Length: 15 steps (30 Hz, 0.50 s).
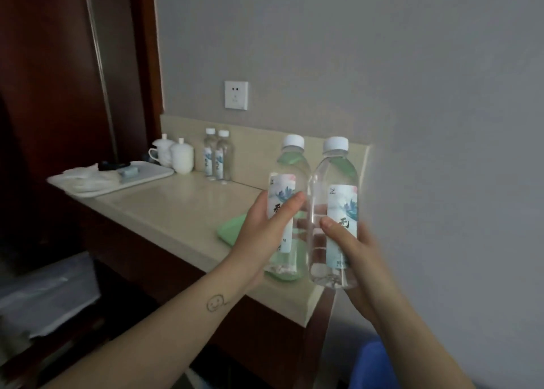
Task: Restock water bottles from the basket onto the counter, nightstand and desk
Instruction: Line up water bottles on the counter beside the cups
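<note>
Left hand [265,235] grips left bottle [290,168] at the label, thumb across the front, fingers curled behind. Right hand [353,250] grips right bottle [335,176] the same way, thumb on the label. Both bottles are upright, capped and just beside each other, held above the counter [182,212] near its right front corner. A green cloth [232,229] lies under and beyond the left hand. Bare counter runs ahead-left of the left hand up to the tray [153,173]. A pair of bottles [216,156] stands far ahead-left against the backsplash [259,141]. The wall [441,153] is close on the right hand's outer side.
</note>
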### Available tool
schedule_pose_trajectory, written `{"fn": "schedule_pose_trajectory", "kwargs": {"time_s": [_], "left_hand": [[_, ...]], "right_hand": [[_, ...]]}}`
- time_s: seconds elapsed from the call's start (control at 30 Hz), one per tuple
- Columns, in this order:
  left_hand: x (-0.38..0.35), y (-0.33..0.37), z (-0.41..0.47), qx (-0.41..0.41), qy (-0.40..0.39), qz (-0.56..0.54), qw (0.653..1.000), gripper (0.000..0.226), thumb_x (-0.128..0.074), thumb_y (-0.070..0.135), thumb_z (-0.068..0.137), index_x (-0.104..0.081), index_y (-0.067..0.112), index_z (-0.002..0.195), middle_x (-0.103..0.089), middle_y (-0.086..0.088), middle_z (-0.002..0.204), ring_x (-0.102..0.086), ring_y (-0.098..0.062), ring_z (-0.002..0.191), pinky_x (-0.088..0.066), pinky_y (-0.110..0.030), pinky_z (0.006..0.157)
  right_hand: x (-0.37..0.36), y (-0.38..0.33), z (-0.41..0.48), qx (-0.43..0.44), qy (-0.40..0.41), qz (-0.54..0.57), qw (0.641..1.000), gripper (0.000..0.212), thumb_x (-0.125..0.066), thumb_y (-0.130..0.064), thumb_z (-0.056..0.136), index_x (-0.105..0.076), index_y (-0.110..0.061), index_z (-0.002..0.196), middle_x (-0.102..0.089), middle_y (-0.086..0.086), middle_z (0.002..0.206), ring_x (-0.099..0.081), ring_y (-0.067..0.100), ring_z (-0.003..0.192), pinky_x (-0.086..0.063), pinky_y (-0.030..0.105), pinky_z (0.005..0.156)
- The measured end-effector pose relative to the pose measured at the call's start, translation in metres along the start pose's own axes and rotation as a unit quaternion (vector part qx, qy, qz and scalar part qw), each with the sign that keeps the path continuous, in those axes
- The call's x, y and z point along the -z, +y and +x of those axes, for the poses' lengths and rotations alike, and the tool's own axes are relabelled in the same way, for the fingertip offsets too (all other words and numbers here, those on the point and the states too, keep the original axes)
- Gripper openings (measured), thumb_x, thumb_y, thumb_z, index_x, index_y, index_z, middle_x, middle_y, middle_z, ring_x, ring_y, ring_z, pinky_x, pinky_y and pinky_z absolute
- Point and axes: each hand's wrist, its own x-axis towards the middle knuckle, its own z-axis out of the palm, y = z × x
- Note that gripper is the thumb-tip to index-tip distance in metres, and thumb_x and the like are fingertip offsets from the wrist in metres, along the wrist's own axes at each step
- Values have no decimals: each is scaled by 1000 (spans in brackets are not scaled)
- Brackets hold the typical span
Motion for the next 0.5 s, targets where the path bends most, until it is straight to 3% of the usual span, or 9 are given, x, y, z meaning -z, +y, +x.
{"fn": "schedule_pose_trajectory", "kwargs": {"time_s": [0.23,0.37,0.5], "left_hand": [[95,25,-8,-27,65,26,997,35,-61,53,88,-62,36,119,-72,10,110,-69,-12,101,-55,-44,91],[138,35,1,-71,87,71,991,36,-60,47,91,-54,37,124,-69,19,111,-65,-1,104,-52,-36,94],[173,36,22,-105,97,99,985,33,-61,41,91,-51,32,122,-69,18,107,-66,1,101,-52,-31,90]], "right_hand": [[-90,1,20,31,-43,-65,996,45,-82,-36,70,-71,-20,110,-75,5,101,-73,23,91,-58,29,67],[-126,7,46,25,-95,-83,992,34,-78,-23,78,-72,-12,110,-76,4,99,-73,19,90,-56,21,66],[-152,21,79,30,-130,-125,983,31,-75,-19,81,-71,-15,112,-76,-2,101,-72,13,92,-54,16,68]]}}
